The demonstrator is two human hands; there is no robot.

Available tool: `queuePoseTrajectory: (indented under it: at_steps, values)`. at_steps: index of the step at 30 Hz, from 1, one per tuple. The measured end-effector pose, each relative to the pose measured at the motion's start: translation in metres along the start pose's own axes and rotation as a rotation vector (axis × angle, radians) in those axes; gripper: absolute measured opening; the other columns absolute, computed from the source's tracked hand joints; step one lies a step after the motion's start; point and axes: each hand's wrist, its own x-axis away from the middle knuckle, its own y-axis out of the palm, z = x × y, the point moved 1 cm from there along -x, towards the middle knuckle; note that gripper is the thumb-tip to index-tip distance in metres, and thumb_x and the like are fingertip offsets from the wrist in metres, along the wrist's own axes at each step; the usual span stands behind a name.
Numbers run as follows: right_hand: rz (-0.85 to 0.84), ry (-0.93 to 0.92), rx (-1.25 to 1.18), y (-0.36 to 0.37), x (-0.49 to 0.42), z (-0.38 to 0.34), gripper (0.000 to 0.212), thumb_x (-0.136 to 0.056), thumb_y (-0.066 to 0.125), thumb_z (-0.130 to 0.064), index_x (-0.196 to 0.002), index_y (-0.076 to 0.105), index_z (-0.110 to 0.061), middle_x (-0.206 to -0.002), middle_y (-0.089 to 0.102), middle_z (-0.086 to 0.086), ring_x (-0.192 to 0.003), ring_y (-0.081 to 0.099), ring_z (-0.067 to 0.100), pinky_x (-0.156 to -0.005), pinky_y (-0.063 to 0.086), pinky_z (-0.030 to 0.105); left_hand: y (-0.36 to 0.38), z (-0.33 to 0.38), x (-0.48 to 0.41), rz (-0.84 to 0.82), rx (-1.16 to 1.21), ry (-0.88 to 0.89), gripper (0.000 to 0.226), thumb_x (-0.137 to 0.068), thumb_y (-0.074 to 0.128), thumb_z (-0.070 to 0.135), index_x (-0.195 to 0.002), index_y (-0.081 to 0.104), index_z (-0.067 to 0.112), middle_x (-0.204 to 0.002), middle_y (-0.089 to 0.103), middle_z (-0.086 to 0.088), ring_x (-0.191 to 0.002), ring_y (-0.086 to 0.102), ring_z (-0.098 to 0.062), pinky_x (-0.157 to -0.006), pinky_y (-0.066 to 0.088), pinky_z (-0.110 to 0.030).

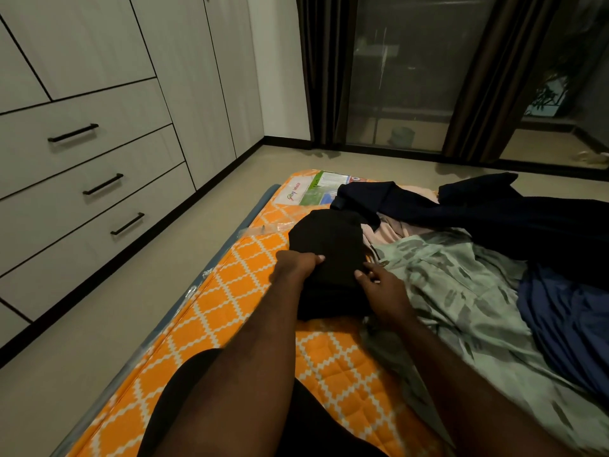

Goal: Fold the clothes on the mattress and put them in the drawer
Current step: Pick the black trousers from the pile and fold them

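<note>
A black garment [329, 239] lies partly folded on the orange patterned mattress [230, 291], in front of me. My left hand [296, 263] grips its left edge with curled fingers. My right hand [382, 285] pinches its right edge. Beside it on the right lie a pale green printed garment [461, 291], a pink cloth [395, 229], a dark navy garment [494, 212] and a blue one [566, 311]. The wardrobe on the left has three drawers [82, 186] with black handles, all closed.
Beige floor [115, 308] runs between the mattress and the wardrobe. A plastic label sheet [313, 192] lies at the mattress's far end. Dark curtains [326, 70] and a glass door stand beyond. My knee in black shorts [184, 390] rests on the mattress's near part.
</note>
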Motion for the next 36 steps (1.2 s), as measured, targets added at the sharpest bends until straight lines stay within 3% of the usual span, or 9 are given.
queuePoseTrajectory:
  at_steps: [3, 6, 9, 12, 15, 18, 23, 32, 36]
  values:
    - [-0.252, 0.054, -0.413, 0.016, 0.009, -0.009, 0.043, -0.102, 0.060, -0.018, -0.144, 0.054, -0.017, -0.131, 0.060, 0.013, -0.102, 0.071, 0.029, -0.079, 0.061, 0.035, -0.020, 0.006, 0.000, 0.178, -0.263, 0.003, 0.091, -0.077, 0.077, 0.055, -0.146, 0.033, 0.017, -0.145, 0.046, -0.015, -0.132, 0.043, -0.038, -0.108, 0.037, -0.053]
    - [-0.360, -0.046, -0.370, 0.036, 0.009, -0.019, 0.047, -0.103, 0.059, -0.012, -0.148, 0.050, -0.019, -0.134, 0.058, 0.009, -0.100, 0.070, 0.023, -0.076, 0.062, 0.031, -0.035, 0.007, 0.000, 0.284, -0.437, 0.010, 0.090, -0.081, 0.072, 0.058, -0.151, 0.030, 0.019, -0.154, 0.035, -0.019, -0.141, 0.033, -0.041, -0.115, 0.027, -0.057]
    - [-0.192, -0.119, -0.222, 0.053, 0.005, -0.026, 0.045, -0.099, 0.065, -0.015, -0.143, 0.056, -0.023, -0.131, 0.061, 0.008, -0.101, 0.065, 0.018, -0.080, 0.061, 0.034, -0.031, 0.008, 0.001, 0.313, -0.556, 0.220, 0.087, -0.088, 0.069, 0.052, -0.157, 0.024, 0.022, -0.165, 0.017, -0.017, -0.152, 0.011, -0.043, -0.120, 0.018, -0.060]
    - [0.012, -0.116, -0.122, 0.063, -0.003, -0.020, 0.052, -0.093, 0.073, -0.028, -0.142, 0.055, -0.025, -0.133, 0.059, 0.006, -0.114, 0.062, 0.020, -0.077, 0.051, 0.020, -0.015, 0.016, 0.006, 0.271, -0.651, 0.531, 0.080, -0.092, 0.065, 0.048, -0.157, 0.024, 0.028, -0.167, 0.016, -0.012, -0.154, 0.001, -0.039, -0.121, 0.011, -0.061]
    - [0.011, -0.091, -0.170, 0.063, -0.012, -0.015, 0.070, -0.092, 0.074, -0.031, -0.153, 0.041, -0.027, -0.144, 0.052, 0.003, -0.123, 0.057, 0.022, -0.091, 0.050, 0.028, -0.003, 0.020, 0.006, 0.168, -0.730, 0.614, 0.078, -0.093, 0.062, 0.050, -0.158, 0.021, 0.036, -0.168, 0.009, -0.012, -0.154, -0.009, -0.040, -0.120, 0.004, -0.062]
    - [-0.076, -0.068, -0.332, 0.060, -0.021, -0.018, 0.068, -0.098, 0.066, -0.021, -0.157, 0.034, -0.032, -0.138, 0.054, -0.012, -0.120, 0.060, 0.015, -0.093, 0.054, 0.033, 0.001, 0.019, 0.001, 0.108, -0.776, 0.559, 0.082, -0.091, 0.061, 0.058, -0.158, 0.016, 0.043, -0.169, 0.001, -0.013, -0.152, -0.016, -0.044, -0.119, 0.000, -0.064]
    - [-0.147, -0.073, -0.196, 0.071, -0.041, -0.033, 0.079, -0.102, 0.061, -0.022, -0.164, 0.012, -0.024, -0.163, 0.035, 0.002, -0.143, 0.043, 0.025, -0.113, 0.043, 0.040, -0.004, 0.013, -0.015, 0.050, -0.737, 0.371, 0.089, -0.088, 0.062, 0.066, -0.158, 0.009, 0.047, -0.167, -0.011, -0.017, -0.150, -0.018, -0.047, -0.119, -0.002, -0.065]
    - [-0.141, -0.093, -0.187, 0.089, -0.054, -0.037, 0.081, -0.096, 0.070, -0.023, -0.162, 0.024, -0.026, -0.158, 0.045, 0.000, -0.139, 0.049, 0.023, -0.113, 0.044, 0.046, -0.015, 0.019, -0.031, 0.065, -0.710, 0.276, 0.084, -0.089, 0.065, 0.059, -0.157, 0.016, 0.046, -0.168, -0.008, -0.017, -0.151, -0.011, -0.047, -0.120, 0.001, -0.066]
    - [-0.205, -0.103, -0.217, 0.096, -0.052, -0.038, 0.084, -0.092, 0.073, -0.022, -0.162, 0.025, -0.026, -0.158, 0.045, -0.001, -0.140, 0.048, 0.022, -0.113, 0.045, 0.049, -0.021, 0.027, -0.028, 0.048, -0.686, 0.115, 0.086, -0.087, 0.072, 0.051, -0.156, 0.022, 0.041, -0.166, -0.007, -0.023, -0.150, -0.009, -0.052, -0.116, 0.007, -0.074]
